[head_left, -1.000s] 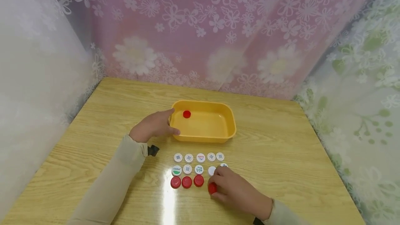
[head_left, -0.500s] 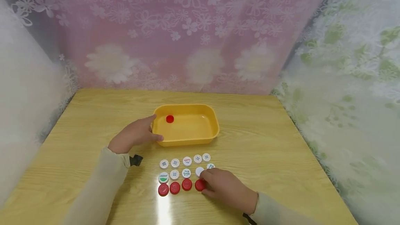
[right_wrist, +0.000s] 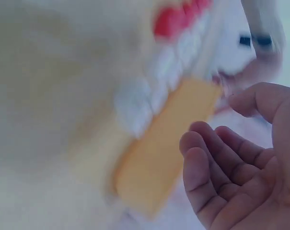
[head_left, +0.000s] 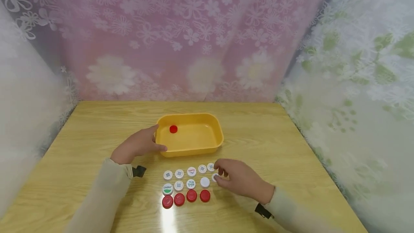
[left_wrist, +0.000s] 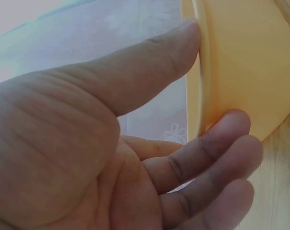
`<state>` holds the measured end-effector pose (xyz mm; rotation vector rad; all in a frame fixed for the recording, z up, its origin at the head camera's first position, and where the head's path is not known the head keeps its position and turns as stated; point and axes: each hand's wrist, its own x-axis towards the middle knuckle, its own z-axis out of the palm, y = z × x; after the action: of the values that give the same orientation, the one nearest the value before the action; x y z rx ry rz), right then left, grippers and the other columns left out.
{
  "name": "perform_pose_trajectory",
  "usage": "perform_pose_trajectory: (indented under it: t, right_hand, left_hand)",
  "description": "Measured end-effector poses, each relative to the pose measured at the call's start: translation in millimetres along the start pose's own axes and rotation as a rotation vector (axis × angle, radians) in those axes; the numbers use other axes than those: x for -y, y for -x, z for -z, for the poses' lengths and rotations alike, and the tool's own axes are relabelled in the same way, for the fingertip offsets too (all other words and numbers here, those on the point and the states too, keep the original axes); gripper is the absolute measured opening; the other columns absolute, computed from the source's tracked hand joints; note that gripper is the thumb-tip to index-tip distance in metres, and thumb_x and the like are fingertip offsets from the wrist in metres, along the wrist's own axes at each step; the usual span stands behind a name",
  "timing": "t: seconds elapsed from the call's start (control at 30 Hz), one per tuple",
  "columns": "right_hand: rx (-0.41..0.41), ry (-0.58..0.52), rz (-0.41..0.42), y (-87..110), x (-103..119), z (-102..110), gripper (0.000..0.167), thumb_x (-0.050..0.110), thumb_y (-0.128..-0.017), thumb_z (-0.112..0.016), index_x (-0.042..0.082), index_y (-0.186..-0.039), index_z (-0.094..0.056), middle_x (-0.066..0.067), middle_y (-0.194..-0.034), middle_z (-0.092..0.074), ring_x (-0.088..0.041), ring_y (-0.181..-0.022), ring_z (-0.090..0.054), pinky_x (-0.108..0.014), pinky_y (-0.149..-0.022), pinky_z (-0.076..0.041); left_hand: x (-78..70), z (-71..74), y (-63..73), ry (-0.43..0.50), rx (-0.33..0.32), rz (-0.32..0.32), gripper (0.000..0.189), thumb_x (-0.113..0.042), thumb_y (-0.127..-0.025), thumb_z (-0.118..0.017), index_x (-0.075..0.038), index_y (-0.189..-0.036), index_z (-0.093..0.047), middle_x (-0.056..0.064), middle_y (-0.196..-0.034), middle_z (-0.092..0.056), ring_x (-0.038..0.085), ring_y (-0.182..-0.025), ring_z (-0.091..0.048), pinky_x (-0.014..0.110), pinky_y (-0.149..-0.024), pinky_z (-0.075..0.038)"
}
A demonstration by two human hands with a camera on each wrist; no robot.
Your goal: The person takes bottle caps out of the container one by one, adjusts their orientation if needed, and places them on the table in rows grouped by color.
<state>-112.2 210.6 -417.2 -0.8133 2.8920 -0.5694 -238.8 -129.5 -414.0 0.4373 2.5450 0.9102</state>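
My left hand (head_left: 138, 144) grips the left end of a yellow plastic tub (head_left: 195, 138), thumb and fingers spread around its corners; in the left wrist view its thumb and fingertips meet the tub's rim and wall. One red bottle cap (head_left: 173, 129) lies inside. In front of the tub are two rows of white bottle caps (head_left: 205, 182), some with printed tops, and a front row of red bottle caps (head_left: 205, 196). Over the right end of the white rows hovers my right hand (head_left: 242, 178), fingers loosely bent with nothing between them. It partly hides the rightmost white caps.
Everything stands on a light wood-grain table (head_left: 265, 128). A pink flowered curtain (head_left: 161, 46) hangs behind it, with pale flowered cloth (head_left: 349, 82) on the right. Light glares off the tabletop near the front caps.
My right hand set a red cap down at the right end of the red row, let go and moved back and right. The left hand stays on the tub. The head view shifted.
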Motion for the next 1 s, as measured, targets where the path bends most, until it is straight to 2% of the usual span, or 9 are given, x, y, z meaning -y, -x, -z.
perform_pose_trajectory:
  t: [0.1, 0.2, 0.3, 0.43, 0.6, 0.7, 0.8, 0.87, 1.0]
  right_hand:
    - [-0.097, 0.015, 0.011, -17.6, -7.6, 25.1, 0.017, 0.019, -0.095, -0.071, 0.011, -0.11, -0.068, 0.008, -0.091, -0.065, -0.012, -0.08, -0.062, -0.028, -0.071, -0.053]
    - [-0.148, 0.032, 0.018, -43.7, -11.3, 46.2, 0.018, 0.017, -0.095, -0.072, 0.01, -0.11, -0.068, 0.001, -0.096, -0.067, -0.014, -0.081, -0.061, -0.031, -0.074, -0.055]
    - [-0.134, 0.07, 0.008, -77.7, -12.6, 59.1, 0.021, 0.02, -0.096, -0.072, 0.011, -0.114, -0.067, -0.004, -0.104, -0.068, -0.015, -0.084, -0.061, -0.034, -0.076, -0.055]
    - [-0.05, 0.166, 0.026, -129.0, -9.9, 65.4, 0.029, 0.027, -0.098, -0.071, 0.011, -0.121, -0.066, -0.004, -0.112, -0.067, -0.017, -0.088, -0.062, -0.036, -0.081, -0.056]
    - [0.125, 0.282, 0.075, -184.0, -2.1, 60.1, 0.039, 0.032, -0.098, -0.071, 0.009, -0.129, -0.065, -0.007, -0.12, -0.066, -0.019, -0.094, -0.063, -0.037, -0.089, -0.056]
    - [0.232, 0.347, 0.09, -209.5, 2.4, 50.8, 0.043, 0.033, -0.098, -0.072, 0.009, -0.132, -0.065, -0.009, -0.125, -0.066, -0.021, -0.099, -0.064, -0.038, -0.093, -0.056]
    - [0.302, 0.41, 0.109, -231.3, 5.8, 36.3, 0.042, 0.033, -0.096, -0.075, 0.011, -0.132, -0.066, -0.009, -0.127, -0.067, -0.022, -0.1, -0.066, -0.039, -0.095, -0.056]
    - [0.337, 0.451, 0.124, -243.8, 7.8, 24.5, 0.041, 0.033, -0.096, -0.076, 0.012, -0.13, -0.067, -0.007, -0.124, -0.069, -0.021, -0.1, -0.066, -0.038, -0.094, -0.056]
    - [0.361, 0.54, 0.152, -263.3, 8.8, -1.4, 0.033, 0.035, -0.096, -0.075, 0.017, -0.123, -0.069, 0.0, -0.104, -0.07, -0.019, -0.091, -0.063, -0.034, -0.086, -0.057]
  left_hand:
    - [-1.4, -2.5, -4.0, 0.0, -0.001, 0.005, 0.102, -0.041, -0.088, -0.083, -0.003, -0.163, -0.026, 0.019, -0.143, -0.059, 0.034, -0.122, -0.058, 0.058, -0.109, -0.044]
    - [-2.3, -2.4, -5.0, -0.01, -0.001, 0.022, 0.104, -0.041, -0.088, -0.083, -0.002, -0.163, -0.024, 0.02, -0.143, -0.059, 0.033, -0.122, -0.058, 0.058, -0.11, -0.043]
    - [-2.5, -0.9, -3.7, -0.031, -0.003, 0.042, 0.105, -0.041, -0.088, -0.083, -0.001, -0.164, -0.022, 0.02, -0.136, -0.062, 0.031, -0.117, -0.06, 0.057, -0.108, -0.045]
    - [-2.2, 1.0, -1.1, -0.039, -0.006, 0.051, 0.105, -0.041, -0.088, -0.083, 0.0, -0.164, -0.021, 0.018, -0.129, -0.065, 0.029, -0.11, -0.061, 0.054, -0.104, -0.048]
    - [-1.7, 0.9, -0.9, -0.013, -0.004, 0.062, 0.103, -0.041, -0.088, -0.083, -0.002, -0.163, -0.025, 0.019, -0.135, -0.063, 0.031, -0.113, -0.061, 0.055, -0.106, -0.047]
    - [-0.6, -0.1, -2.4, -0.012, -0.007, 0.053, 0.101, -0.042, -0.087, -0.084, -0.004, -0.163, -0.029, 0.018, -0.141, -0.061, 0.032, -0.118, -0.061, 0.056, -0.108, -0.046]
    - [1.3, -0.6, -3.7, -0.017, -0.019, 0.045, 0.099, -0.042, -0.086, -0.084, -0.006, -0.162, -0.032, 0.016, -0.142, -0.06, 0.031, -0.119, -0.061, 0.055, -0.108, -0.045]
    - [2.3, -0.5, -3.7, -0.02, -0.027, 0.037, 0.096, -0.041, -0.086, -0.085, -0.008, -0.16, -0.035, 0.014, -0.139, -0.063, 0.029, -0.114, -0.063, 0.054, -0.107, -0.047]
    - [1.9, 1.6, -1.4, -0.014, -0.037, 0.015, 0.091, -0.039, -0.086, -0.085, -0.008, -0.158, -0.039, 0.011, -0.131, -0.067, 0.024, -0.104, -0.064, 0.051, -0.103, -0.05]
